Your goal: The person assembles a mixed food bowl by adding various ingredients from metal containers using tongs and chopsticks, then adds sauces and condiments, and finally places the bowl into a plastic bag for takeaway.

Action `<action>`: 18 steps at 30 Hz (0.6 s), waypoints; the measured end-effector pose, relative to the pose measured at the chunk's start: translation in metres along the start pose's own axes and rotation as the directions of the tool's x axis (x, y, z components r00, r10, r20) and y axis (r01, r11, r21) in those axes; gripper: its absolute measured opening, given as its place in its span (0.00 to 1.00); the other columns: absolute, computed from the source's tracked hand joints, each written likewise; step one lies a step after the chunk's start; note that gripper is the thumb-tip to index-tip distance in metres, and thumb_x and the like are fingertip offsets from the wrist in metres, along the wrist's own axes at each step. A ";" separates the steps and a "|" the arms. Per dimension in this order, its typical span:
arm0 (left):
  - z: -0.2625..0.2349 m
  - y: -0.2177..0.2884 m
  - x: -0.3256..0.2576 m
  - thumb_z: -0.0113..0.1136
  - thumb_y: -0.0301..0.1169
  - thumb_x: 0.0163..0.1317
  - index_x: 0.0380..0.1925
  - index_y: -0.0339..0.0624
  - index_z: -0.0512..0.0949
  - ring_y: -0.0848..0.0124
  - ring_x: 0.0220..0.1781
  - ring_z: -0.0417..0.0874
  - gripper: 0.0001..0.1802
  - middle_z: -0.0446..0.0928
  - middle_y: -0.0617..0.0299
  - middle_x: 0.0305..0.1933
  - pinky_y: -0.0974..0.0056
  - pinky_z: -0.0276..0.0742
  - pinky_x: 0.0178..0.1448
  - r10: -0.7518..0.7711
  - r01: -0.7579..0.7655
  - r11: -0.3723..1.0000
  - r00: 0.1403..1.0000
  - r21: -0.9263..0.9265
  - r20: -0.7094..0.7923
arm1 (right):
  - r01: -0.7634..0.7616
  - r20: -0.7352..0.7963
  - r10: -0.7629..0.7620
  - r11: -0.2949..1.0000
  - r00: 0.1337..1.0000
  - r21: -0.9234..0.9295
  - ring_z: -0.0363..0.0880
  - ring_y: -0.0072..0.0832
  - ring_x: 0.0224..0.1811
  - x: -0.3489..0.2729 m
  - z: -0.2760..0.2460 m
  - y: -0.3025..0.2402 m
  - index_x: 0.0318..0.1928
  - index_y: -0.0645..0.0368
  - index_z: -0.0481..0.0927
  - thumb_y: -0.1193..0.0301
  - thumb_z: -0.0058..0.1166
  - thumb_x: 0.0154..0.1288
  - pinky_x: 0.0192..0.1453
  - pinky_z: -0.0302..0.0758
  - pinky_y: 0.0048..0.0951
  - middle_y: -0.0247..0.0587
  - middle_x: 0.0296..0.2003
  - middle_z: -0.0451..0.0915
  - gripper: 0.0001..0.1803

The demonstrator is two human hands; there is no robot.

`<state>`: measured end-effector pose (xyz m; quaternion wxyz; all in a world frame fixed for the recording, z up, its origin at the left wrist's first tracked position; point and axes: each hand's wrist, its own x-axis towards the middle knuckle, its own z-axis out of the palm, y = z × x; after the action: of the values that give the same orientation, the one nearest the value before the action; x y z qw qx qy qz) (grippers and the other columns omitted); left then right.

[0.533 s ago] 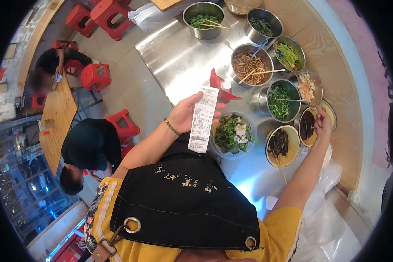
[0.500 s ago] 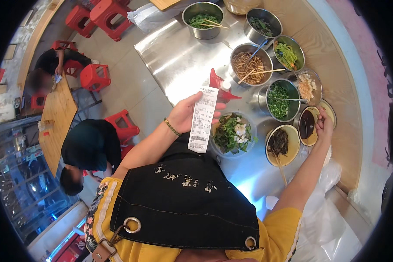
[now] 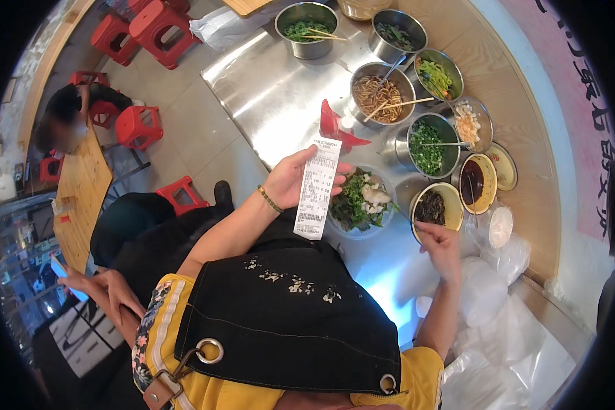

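Observation:
A long printed receipt lies across the fingers of my left hand, its thumb on the edge. Beneath and beside those fingers is a clear plastic bowl of leafy greens with chopped white pieces on top. My right hand is closed round the thin handle of a spoon, which reaches toward the greens; its tip is hard to make out. Just beyond that hand stands a cream bowl of dark shredded vegetables. Next to it is a bowl of dark sauce with a utensil in it.
Metal pots of chopped scallions, brown strips and greens line the steel counter. A red object lies behind the receipt. Plastic bags crowd the right. At left, a person holds a phone near red stools.
My right hand has come left and nearer from beside the sauce bowl, with a spoon now reaching toward the greens. My left hand stays put. The bent person at left has moved closer.

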<state>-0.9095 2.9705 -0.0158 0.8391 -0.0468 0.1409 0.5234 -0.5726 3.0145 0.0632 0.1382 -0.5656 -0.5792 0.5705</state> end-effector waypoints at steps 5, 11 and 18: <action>-0.002 -0.004 -0.004 0.31 0.45 0.71 0.63 0.36 0.58 0.55 0.52 0.78 0.28 0.68 0.40 0.58 0.50 0.74 0.58 0.026 -0.026 1.000 0.999 -0.001 0.037 | 0.202 -0.389 -0.228 0.974 0.893 -0.106 0.67 0.13 0.16 0.019 -0.039 -0.016 0.44 0.66 0.81 0.75 0.53 0.60 0.20 0.60 0.15 0.30 0.18 0.74 0.12; 0.001 -0.007 -0.004 0.31 0.45 0.71 0.62 0.35 0.59 0.55 0.52 0.78 0.28 0.68 0.39 0.58 0.50 0.74 0.58 0.042 -0.042 0.999 0.999 0.002 0.034 | 0.007 -0.535 0.024 0.998 0.844 0.057 0.61 0.14 0.10 0.124 -0.128 0.002 0.52 0.64 0.75 0.72 0.47 0.61 0.12 0.55 0.17 0.34 0.21 0.76 0.18; -0.010 -0.006 -0.018 0.31 0.46 0.71 0.60 0.35 0.61 0.55 0.54 0.77 0.28 0.68 0.40 0.58 0.50 0.74 0.58 0.110 -0.110 0.994 0.994 0.015 -0.002 | -0.160 -0.572 -0.075 0.923 0.817 -0.349 0.75 0.20 0.32 0.147 -0.126 -0.008 0.54 0.65 0.74 0.63 0.52 0.63 0.35 0.70 0.20 0.40 0.37 0.81 0.24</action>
<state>-0.9130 2.9500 -0.0211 0.8092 -0.0334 0.1485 0.5675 -0.5227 3.1996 0.0373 0.1806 -0.7400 -0.5969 0.2522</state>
